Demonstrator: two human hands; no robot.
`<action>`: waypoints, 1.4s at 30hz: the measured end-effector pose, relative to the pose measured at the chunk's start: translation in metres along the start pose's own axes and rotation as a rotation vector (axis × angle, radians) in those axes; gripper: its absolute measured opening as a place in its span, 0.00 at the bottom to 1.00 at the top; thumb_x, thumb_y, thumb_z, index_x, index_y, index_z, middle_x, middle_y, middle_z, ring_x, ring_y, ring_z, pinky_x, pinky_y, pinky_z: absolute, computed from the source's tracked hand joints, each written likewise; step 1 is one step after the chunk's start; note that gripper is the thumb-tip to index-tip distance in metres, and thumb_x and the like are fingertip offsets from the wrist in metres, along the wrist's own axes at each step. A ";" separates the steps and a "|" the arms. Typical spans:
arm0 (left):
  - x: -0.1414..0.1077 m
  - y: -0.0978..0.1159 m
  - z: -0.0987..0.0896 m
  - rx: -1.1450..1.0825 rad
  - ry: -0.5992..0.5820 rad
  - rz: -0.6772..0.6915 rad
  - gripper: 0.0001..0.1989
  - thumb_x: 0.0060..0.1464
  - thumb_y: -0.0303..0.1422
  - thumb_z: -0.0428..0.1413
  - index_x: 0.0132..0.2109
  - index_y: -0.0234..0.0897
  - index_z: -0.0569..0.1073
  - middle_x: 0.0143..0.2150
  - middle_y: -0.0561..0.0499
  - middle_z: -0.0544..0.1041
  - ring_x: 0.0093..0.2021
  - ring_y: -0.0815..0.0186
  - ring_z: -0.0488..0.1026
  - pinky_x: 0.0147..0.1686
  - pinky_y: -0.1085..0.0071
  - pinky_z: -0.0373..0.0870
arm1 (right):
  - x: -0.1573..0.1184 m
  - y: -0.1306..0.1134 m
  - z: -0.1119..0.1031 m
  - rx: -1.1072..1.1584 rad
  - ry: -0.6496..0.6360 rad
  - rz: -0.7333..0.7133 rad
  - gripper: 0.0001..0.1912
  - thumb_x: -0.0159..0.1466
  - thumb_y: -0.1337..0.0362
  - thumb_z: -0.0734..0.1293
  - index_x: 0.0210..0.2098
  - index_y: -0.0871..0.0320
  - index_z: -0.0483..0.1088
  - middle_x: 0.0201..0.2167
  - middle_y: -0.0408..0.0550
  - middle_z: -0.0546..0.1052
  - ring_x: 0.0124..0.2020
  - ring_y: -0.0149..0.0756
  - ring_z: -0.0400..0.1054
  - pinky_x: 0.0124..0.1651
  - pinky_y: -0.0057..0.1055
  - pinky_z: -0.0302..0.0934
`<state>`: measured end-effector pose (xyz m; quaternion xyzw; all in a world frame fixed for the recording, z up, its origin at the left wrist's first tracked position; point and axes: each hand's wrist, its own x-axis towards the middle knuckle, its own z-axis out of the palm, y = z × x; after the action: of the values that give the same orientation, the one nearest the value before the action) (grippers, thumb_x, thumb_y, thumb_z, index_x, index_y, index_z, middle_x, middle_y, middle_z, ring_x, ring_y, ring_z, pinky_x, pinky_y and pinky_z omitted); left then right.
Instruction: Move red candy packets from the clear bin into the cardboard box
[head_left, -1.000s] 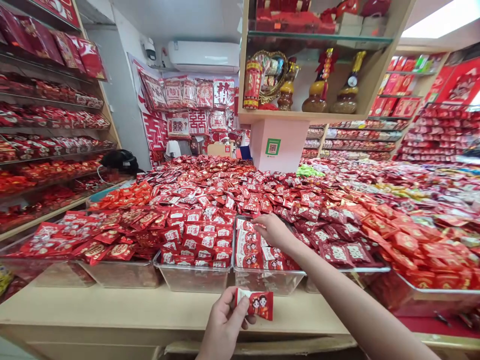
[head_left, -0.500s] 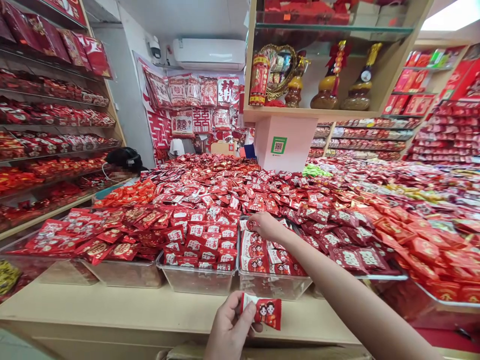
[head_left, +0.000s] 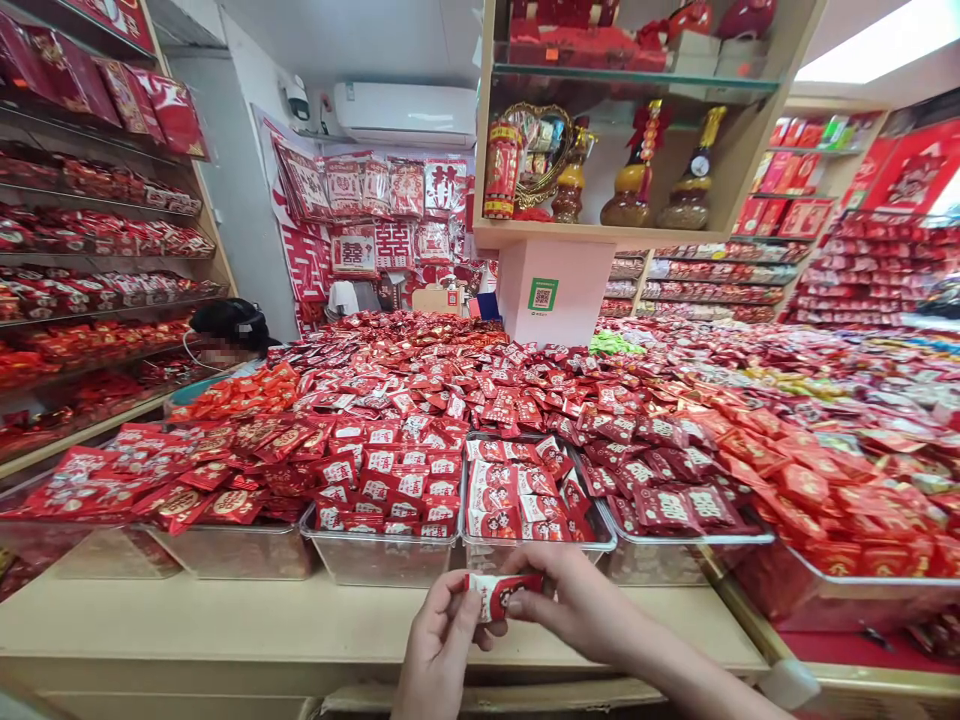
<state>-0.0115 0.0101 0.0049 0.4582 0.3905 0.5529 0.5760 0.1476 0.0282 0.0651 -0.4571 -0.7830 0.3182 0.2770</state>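
A small red and white candy packet [head_left: 489, 598] with cartoon figures is held over the counter's front edge. My left hand [head_left: 442, 635] pinches its left end between thumb and fingers. At its right end, my right hand [head_left: 574, 603] closes thumb and fingers on the wrapper, partly covering the printed figures. Whether a second packet lies beneath the fingers, I cannot tell. Just beyond my hands stands a clear plastic bin [head_left: 480, 552], where similar packets [head_left: 495, 495] lie in stacked rows.
Left of that bin is another clear bin [head_left: 375, 562] of red packets; to its right are dark red packets [head_left: 675, 505]. The pale counter [head_left: 225, 620] runs along the front. A shelf cabinet [head_left: 600, 235] overhangs the heaped packets. A person's head [head_left: 229, 325] shows at the left.
My right hand has come back from the bin of packets to meet my left hand at the candy packet. The held packet has shifted slightly left, and the view has turned a little to the right.
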 end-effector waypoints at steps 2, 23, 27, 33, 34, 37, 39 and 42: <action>0.000 -0.002 0.000 -0.029 0.037 0.007 0.14 0.48 0.40 0.52 0.40 0.36 0.67 0.30 0.49 0.75 0.26 0.66 0.71 0.24 0.73 0.63 | 0.017 0.006 -0.022 -0.069 0.085 -0.029 0.05 0.55 0.66 0.62 0.31 0.57 0.68 0.28 0.43 0.75 0.30 0.32 0.67 0.33 0.24 0.58; 0.002 -0.009 0.001 0.001 -0.006 -0.028 0.10 0.45 0.37 0.55 0.34 0.36 0.69 0.25 0.52 0.73 0.22 0.70 0.68 0.22 0.75 0.61 | 0.119 0.082 -0.065 -0.860 0.086 0.152 0.12 0.56 0.72 0.57 0.31 0.63 0.72 0.31 0.56 0.75 0.38 0.39 0.66 0.42 0.30 0.52; 0.002 -0.008 0.000 0.022 -0.042 -0.051 0.10 0.46 0.37 0.54 0.34 0.36 0.69 0.26 0.52 0.73 0.23 0.69 0.69 0.23 0.74 0.62 | 0.122 0.081 -0.065 -0.890 0.077 0.131 0.12 0.56 0.72 0.57 0.30 0.62 0.72 0.30 0.55 0.75 0.34 0.40 0.67 0.37 0.29 0.54; 0.002 -0.010 0.000 0.013 -0.029 -0.062 0.13 0.44 0.41 0.56 0.33 0.35 0.68 0.24 0.53 0.72 0.22 0.70 0.69 0.22 0.75 0.61 | 0.137 0.061 -0.049 -0.815 0.072 -0.108 0.14 0.61 0.65 0.55 0.43 0.55 0.67 0.43 0.46 0.72 0.44 0.32 0.64 0.46 0.26 0.50; 0.002 -0.011 0.000 0.014 -0.026 -0.064 0.14 0.44 0.41 0.56 0.33 0.35 0.68 0.24 0.53 0.72 0.22 0.70 0.69 0.22 0.75 0.61 | 0.140 0.059 -0.045 -0.792 0.063 -0.153 0.14 0.61 0.63 0.56 0.44 0.54 0.67 0.44 0.44 0.72 0.45 0.32 0.63 0.48 0.26 0.49; 0.002 -0.012 0.000 0.019 -0.030 -0.069 0.14 0.44 0.41 0.56 0.33 0.35 0.68 0.24 0.52 0.72 0.22 0.70 0.69 0.22 0.75 0.61 | 0.151 0.058 -0.034 -0.729 0.040 -0.234 0.14 0.59 0.61 0.59 0.43 0.54 0.68 0.42 0.45 0.73 0.44 0.34 0.64 0.48 0.29 0.50; 0.002 -0.011 -0.001 0.025 -0.041 -0.069 0.13 0.44 0.41 0.55 0.33 0.35 0.68 0.24 0.52 0.72 0.22 0.70 0.69 0.21 0.75 0.61 | 0.156 0.060 -0.031 -0.707 0.044 -0.232 0.14 0.58 0.62 0.60 0.42 0.56 0.69 0.39 0.48 0.74 0.42 0.36 0.66 0.46 0.30 0.52; 0.002 -0.011 -0.001 0.035 -0.074 -0.083 0.12 0.46 0.39 0.54 0.34 0.35 0.68 0.25 0.52 0.72 0.23 0.70 0.69 0.22 0.75 0.61 | 0.159 0.061 -0.033 -0.689 0.065 -0.212 0.13 0.57 0.63 0.61 0.41 0.57 0.70 0.37 0.48 0.75 0.40 0.37 0.67 0.44 0.30 0.54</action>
<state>-0.0098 0.0128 -0.0056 0.4719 0.3972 0.5041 0.6045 0.1360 0.2012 0.0629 -0.4498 -0.8781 -0.0094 0.1628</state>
